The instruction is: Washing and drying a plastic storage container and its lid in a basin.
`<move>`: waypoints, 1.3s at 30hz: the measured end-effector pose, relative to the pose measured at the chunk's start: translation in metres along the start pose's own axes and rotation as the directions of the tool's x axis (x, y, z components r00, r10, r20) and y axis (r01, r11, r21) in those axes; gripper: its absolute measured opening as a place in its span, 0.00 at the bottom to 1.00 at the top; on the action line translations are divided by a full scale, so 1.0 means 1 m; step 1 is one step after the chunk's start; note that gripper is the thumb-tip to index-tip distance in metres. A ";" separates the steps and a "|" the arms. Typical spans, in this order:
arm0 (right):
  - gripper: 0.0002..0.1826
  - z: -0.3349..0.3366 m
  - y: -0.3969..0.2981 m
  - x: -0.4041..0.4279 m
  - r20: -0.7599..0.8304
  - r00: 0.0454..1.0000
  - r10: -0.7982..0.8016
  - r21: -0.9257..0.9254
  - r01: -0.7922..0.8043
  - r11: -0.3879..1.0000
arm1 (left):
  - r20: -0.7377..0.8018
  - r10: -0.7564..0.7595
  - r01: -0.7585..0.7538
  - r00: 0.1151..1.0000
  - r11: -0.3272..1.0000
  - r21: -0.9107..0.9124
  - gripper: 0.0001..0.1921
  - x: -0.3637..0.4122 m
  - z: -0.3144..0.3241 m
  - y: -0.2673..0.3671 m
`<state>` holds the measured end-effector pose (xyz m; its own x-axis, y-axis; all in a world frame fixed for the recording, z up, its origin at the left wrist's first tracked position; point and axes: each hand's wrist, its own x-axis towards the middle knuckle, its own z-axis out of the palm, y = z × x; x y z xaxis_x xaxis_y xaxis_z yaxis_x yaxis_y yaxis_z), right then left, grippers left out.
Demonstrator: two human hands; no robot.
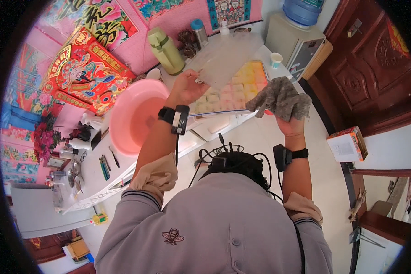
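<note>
My left hand (190, 88) pinches the near edge of a translucent plastic sheet (231, 56). The sheet rises over the far part of a white cabinet top. Under it lies a flat panel patterned with coloured squares (238, 90), yellow, pink and pale green, with a blue edge; the sheet hides part of it. In my right hand (290, 126) is a crumpled grey cloth (282, 99), held by the panel's near right corner and draped over the fingers. A pink plastic basin (118, 132) with liquid in it stands left of my left forearm.
Behind the panel stand a green vacuum flask (166, 53) and a steel bottle (199, 34) with a blue lid. A paper cup (276, 60) sits near the water dispenser (284, 41). Several pens (104, 167) lie left. A wooden door (373, 61) and an open carton (347, 145) are right.
</note>
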<state>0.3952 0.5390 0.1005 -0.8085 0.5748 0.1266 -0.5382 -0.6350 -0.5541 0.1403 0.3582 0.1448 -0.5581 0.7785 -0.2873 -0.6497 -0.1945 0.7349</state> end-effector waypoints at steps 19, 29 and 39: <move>0.17 0.089 0.010 -0.011 0.115 0.985 -0.127 -0.931 0.151 0.331 | 0.132 -0.209 0.222 0.969 0.971 -0.093 0.16 -0.030 0.073 -0.043; 0.17 0.091 -0.007 -0.023 -0.028 0.986 -0.166 -0.805 0.076 0.588 | 0.029 0.162 -0.164 0.986 0.959 0.231 0.18 -0.041 0.094 -0.028; 0.16 0.079 -0.019 -0.012 -0.126 0.932 -0.340 -0.667 0.174 0.724 | 0.132 0.691 -0.672 0.711 0.612 0.416 0.17 -0.080 0.134 -0.042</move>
<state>0.3964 0.5037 0.1741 -0.5406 0.8164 0.2030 -0.3719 -0.0155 -0.9281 0.2815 0.3836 0.2191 -0.7771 0.4981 0.3848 0.1923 -0.3943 0.8986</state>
